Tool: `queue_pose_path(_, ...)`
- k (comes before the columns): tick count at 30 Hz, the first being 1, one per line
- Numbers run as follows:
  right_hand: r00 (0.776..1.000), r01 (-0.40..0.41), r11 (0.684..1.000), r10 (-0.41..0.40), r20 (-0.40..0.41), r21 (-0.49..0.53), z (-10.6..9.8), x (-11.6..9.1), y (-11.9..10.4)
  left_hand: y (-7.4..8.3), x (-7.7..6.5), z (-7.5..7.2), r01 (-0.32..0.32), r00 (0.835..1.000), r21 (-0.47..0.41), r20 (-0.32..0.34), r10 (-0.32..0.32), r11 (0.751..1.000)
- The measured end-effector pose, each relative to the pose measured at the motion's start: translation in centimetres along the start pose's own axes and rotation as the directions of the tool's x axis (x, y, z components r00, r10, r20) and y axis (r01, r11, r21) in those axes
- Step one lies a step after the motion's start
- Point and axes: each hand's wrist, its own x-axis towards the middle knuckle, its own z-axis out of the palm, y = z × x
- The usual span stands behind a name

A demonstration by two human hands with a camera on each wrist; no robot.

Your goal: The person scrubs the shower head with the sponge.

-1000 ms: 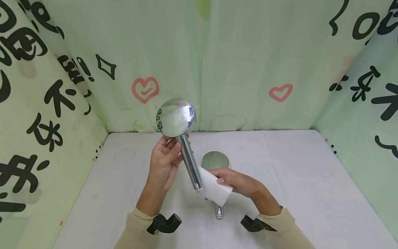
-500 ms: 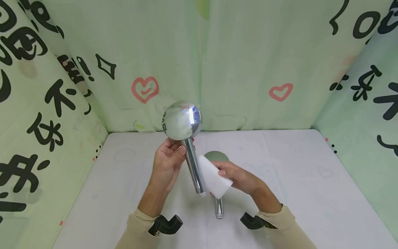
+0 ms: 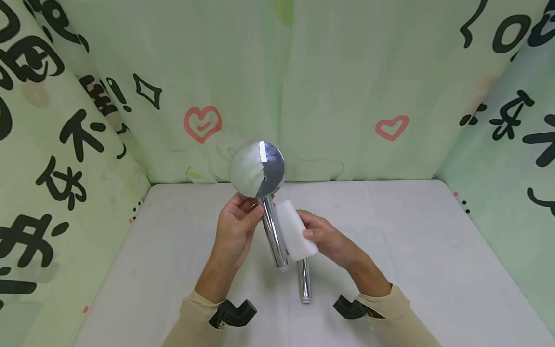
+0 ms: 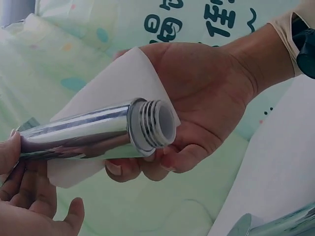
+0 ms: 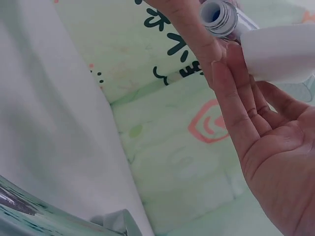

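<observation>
My left hand [image 3: 238,226] holds a chrome shower head [image 3: 257,168] by the top of its handle, tilted above the table. The threaded end of the handle [image 4: 157,123] shows in the left wrist view. With my right hand [image 3: 331,241] I pinch a smooth white cloth [image 3: 297,231], which curves along the handle's right side. In the left wrist view the cloth lies behind the handle, with my right fingers under its threaded end. A second chrome handle [image 3: 305,284] lies on the table below the cloth, its upper part hidden.
The table has a white cover [image 3: 390,270]. Pale green curtains [image 3: 329,86] with black lettering and red hearts stand at the back and both sides. Each wrist wears a black camera mount [image 3: 232,313].
The held shower head has moved slightly right and turned more upright. My right hand has carried the white cloth upward along the handle, now covering the second shower head's round face.
</observation>
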Motion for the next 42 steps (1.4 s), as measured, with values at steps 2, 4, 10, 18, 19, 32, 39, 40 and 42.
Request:
queue_pose_path(2, 1.000, 0.002, 1.000, -0.002, 0.015, -0.017, 0.0, 0.0, 0.1, 0.0, 0.0, 0.1, 0.001, 1.000, -0.006, 0.002, -0.001, 1.000)
queue_pose_path(4, 0.999, 0.002, 0.999, -0.001, 0.045, -0.032, 0.0, 0.1, 0.1, 0.0, 0.0, 0.1, 0.005, 1.000, -0.013, 0.005, -0.005, 1.000)
queue_pose_path(10, 0.981, -0.097, 0.995, 0.096, 0.167, -0.001, 0.2, 0.0, 0.3, 0.3, 0.1, 0.1, 0.001, 1.000, -0.041, 0.016, 0.000, 0.999)
queue_pose_path(18, 0.945, -0.165, 0.986, 0.149, 0.291, 0.029, -0.1, -0.7, 0.6, 1.0, 0.2, -0.6, -0.008, 1.000, -0.074, -0.025, 0.006, 0.997)
queue_pose_path(19, 0.942, -0.168, 0.985, 0.152, 0.300, 0.028, -0.1, -0.8, 0.6, 1.0, 0.2, -0.7, -0.007, 1.000, -0.079, -0.027, 0.005, 0.997)
queue_pose_path(32, 0.891, -0.193, 0.981, 0.190, 0.413, -0.035, -1.1, -2.3, 0.9, 1.4, 0.1, -1.2, 0.010, 0.999, -0.110, -0.051, -0.016, 0.994)
queue_pose_path(39, 0.917, -0.130, 0.991, 0.112, 0.383, 0.023, -1.8, -3.1, 0.4, 1.5, 0.1, -1.7, 0.028, 0.993, -0.104, -0.112, -0.039, 0.994)
queue_pose_path(40, 0.920, -0.114, 0.993, 0.092, 0.380, 0.036, -1.8, -3.1, 0.3, 1.5, 0.1, -1.8, 0.036, 0.992, -0.097, -0.115, -0.047, 0.995)
queue_pose_path(42, 0.927, -0.093, 0.994, 0.064, 0.369, 0.060, -2.0, -3.2, 0.0, 1.5, 0.1, -2.0, 0.060, 0.990, -0.079, -0.121, -0.069, 0.995)
